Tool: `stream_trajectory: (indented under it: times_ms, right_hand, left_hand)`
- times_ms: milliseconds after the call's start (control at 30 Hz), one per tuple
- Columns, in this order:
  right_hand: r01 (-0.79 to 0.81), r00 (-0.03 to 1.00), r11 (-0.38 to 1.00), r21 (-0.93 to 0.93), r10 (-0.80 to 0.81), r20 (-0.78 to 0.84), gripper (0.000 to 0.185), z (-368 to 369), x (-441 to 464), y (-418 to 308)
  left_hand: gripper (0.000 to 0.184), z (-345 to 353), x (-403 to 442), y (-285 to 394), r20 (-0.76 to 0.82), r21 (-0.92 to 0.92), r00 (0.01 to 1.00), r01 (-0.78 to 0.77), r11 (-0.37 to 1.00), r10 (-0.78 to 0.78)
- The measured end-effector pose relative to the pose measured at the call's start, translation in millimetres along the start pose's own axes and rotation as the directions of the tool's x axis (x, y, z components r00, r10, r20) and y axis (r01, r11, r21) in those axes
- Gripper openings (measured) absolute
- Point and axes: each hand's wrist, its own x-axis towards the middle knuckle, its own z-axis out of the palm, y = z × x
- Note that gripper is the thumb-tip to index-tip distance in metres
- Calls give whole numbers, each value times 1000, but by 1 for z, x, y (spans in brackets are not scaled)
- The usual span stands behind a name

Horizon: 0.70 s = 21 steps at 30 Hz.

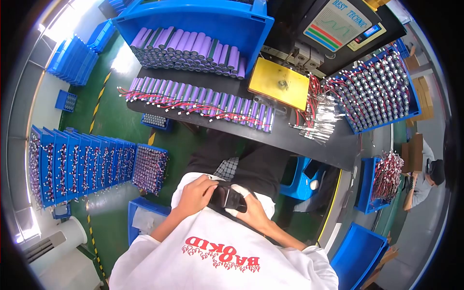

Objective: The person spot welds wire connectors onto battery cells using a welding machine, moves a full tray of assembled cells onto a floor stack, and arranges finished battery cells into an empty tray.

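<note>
Black and boxy, the small device point(224, 198) sits at our waist, over the lap and against our white shirt point(227, 278). We see a squarish body with a dark, glossy face that catches a faint light; its far details are hidden by fingers, and any markings are too small for us to read. Our right hand point(249, 208) is curled around one side of it, thumb and fingers gripping, with white coverings on some fingertips. Our left hand point(197, 194) comes in at the opposite side, its fingers bent and close together at the device's edge; we cannot tell whether they pinch it or only touch it.

Beyond our knees stands the dark tabletop point(314, 151), carrying a row of purple cells point(203, 101) with red wires and white plugs. Behind that row, more purple cells lie stacked in a blue bin point(203, 12), with a yellow block point(273, 79) beside it.
</note>
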Motion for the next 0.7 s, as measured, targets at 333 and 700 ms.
stream_trajectory:
  times_ms: [333,700]
  right_hand:
    - [-251,966,967,-46,253,53,73,-37,-26,0]
    - [-228,974,958,-173,226,-32,45,-26,-21,16]
  left_hand:
    - [19,10,9,-9,136,96,985,-124,988,110]
    - [69,11,26,-10,422,-118,899,-74,990,117]
